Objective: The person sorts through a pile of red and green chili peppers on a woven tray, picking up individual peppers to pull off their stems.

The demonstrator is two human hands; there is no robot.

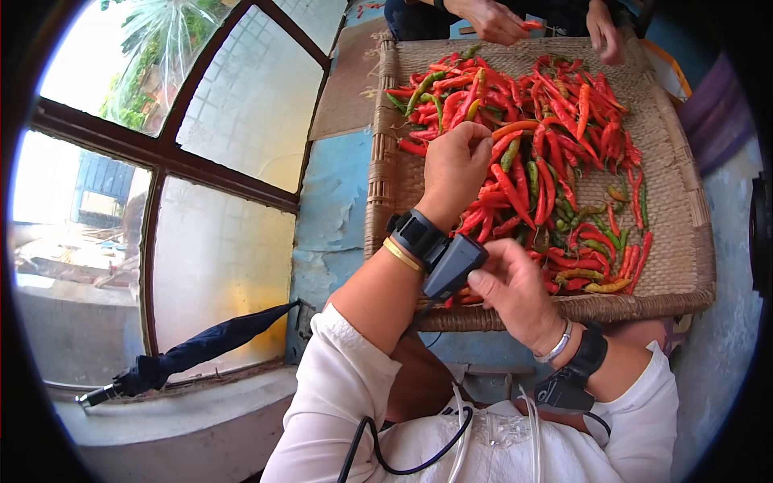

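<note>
A large heap of chili peppers, mostly red with some green and yellowish ones, lies in a shallow woven basket. My left hand is over the left side of the heap, its fingers closed at the end of an orange-red chili pepper. The fingertips are partly hidden behind the hand. Below, at the basket's near edge, my right hand has its thumb and fingers apart, and nothing shows between them. Part of its fingers is behind the grey device on my left wrist.
Across the basket, another person's hand holds a red chili, and their other hand hangs over the far rim. To the left are a framed window and a folded dark umbrella on the sill. A black cable crosses my lap.
</note>
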